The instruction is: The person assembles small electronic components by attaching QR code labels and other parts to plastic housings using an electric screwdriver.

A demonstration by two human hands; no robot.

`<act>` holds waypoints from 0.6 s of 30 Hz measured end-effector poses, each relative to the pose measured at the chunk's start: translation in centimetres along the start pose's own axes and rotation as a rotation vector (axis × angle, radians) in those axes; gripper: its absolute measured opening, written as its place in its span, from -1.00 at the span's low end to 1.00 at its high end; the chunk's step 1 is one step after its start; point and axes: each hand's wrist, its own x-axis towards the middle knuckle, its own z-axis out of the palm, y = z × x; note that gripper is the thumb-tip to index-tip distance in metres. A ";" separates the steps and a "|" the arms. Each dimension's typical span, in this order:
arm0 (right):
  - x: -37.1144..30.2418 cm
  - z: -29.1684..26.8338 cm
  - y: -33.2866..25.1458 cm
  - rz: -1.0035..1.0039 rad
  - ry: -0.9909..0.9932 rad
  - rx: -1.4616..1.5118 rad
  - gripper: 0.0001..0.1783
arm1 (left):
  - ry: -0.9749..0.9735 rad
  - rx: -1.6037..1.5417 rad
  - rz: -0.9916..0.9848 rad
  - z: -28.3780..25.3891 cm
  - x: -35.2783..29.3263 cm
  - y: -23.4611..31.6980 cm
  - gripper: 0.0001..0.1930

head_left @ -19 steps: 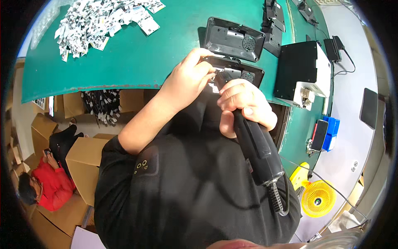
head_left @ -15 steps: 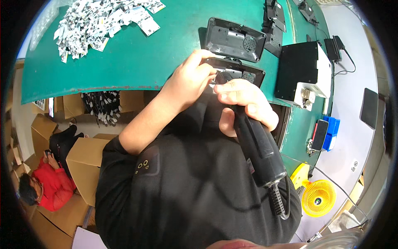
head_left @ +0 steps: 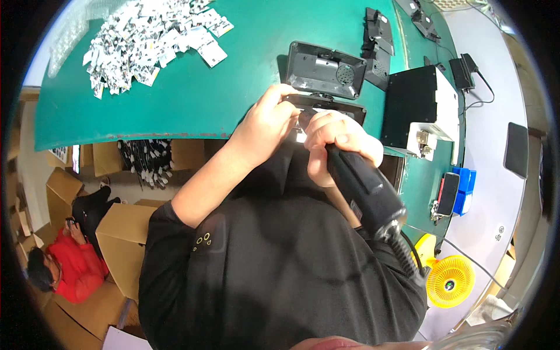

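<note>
The near shell [head_left: 356,109] is lying by the edge of the table [head_left: 251,58], work seemingly midway, what's left hidden behind fingers. The right hand [head_left: 343,139] is wrapping the black tool [head_left: 366,189]; the left hand [head_left: 263,127] is pinching near its tip, any hold unclear. Beyond, another shell [head_left: 321,71] is sitting open.

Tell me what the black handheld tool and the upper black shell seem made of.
Black handheld tool: probably hard plastic, semi-gloss, from the soft highlights on its body.
Upper black shell: likely moulded plastic, satin-looking, given its thin rim and perforated round patch.
</note>
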 end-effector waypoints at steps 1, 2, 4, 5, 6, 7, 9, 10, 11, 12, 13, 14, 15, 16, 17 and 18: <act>0.2 -0.4 -0.3 -0.019 0.009 -0.005 -0.54 | -0.002 0.008 0.020 -0.1 0.0 0.2 -0.86; 0.4 -1.0 -1.0 0.052 0.015 -0.017 -0.55 | -0.006 0.037 -0.025 -0.2 -0.1 0.6 -0.84; -0.2 -1.2 -2.1 0.088 0.207 0.069 -0.55 | -0.013 0.035 -0.142 -0.4 -0.3 0.9 -0.77; -0.1 -1.8 -2.9 0.057 0.280 0.094 -0.53 | -0.016 0.042 -0.126 -0.9 -0.3 1.1 -0.77; 0.2 -3.2 -3.7 0.035 0.283 0.092 -0.52 | -0.023 0.009 -0.135 -1.4 -0.2 1.3 -0.78; 0.5 -4.0 -5.0 0.033 0.332 0.060 -0.55 | -0.034 -0.022 -0.147 -1.8 -0.1 1.5 -0.79; 0.9 -6.6 -6.4 -0.058 0.334 0.076 -0.58 | 0.018 0.029 -0.124 -2.5 0.9 1.6 -0.74; 1.1 -7.5 -7.1 -0.075 0.397 0.060 -0.55 | 0.036 0.058 -0.126 -2.5 2.1 1.8 -0.72; 1.2 -8.0 -7.8 -0.088 0.453 0.058 -0.52 | 0.065 0.093 -0.137 -2.7 3.1 2.0 -0.70; 1.2 -8.4 -8.1 -0.100 0.498 0.044 -0.51 | 0.079 0.146 -0.113 -2.7 4.2 1.8 -0.70; 1.1 -8.8 -8.3 -0.107 0.530 0.040 -0.51 | 0.061 0.151 -0.091 -2.5 5.2 1.3 -0.72; 1.0 -9.2 -8.2 -0.103 0.542 0.042 -0.51 | 0.036 0.148 -0.121 -2.3 5.7 0.9 -0.73; 0.7 -9.5 -8.1 -0.097 0.553 0.046 -0.51 | 0.012 0.145 -0.151 -2.1 5.8 0.7 -0.74; 0.5 -10.1 -8.3 -0.105 0.559 0.039 -0.51 | 0.006 0.144 -0.140 -1.9 5.8 0.9 -0.74; 0.4 -10.7 -8.5 -0.085 0.566 0.044 -0.51 | -0.006 0.121 -0.148 -2.1 5.5 1.1 -0.75; 0.3 -11.2 -8.7 -0.065 0.572 0.050 -0.50 | -0.018 0.098 -0.156 -2.4 4.9 1.2 -0.75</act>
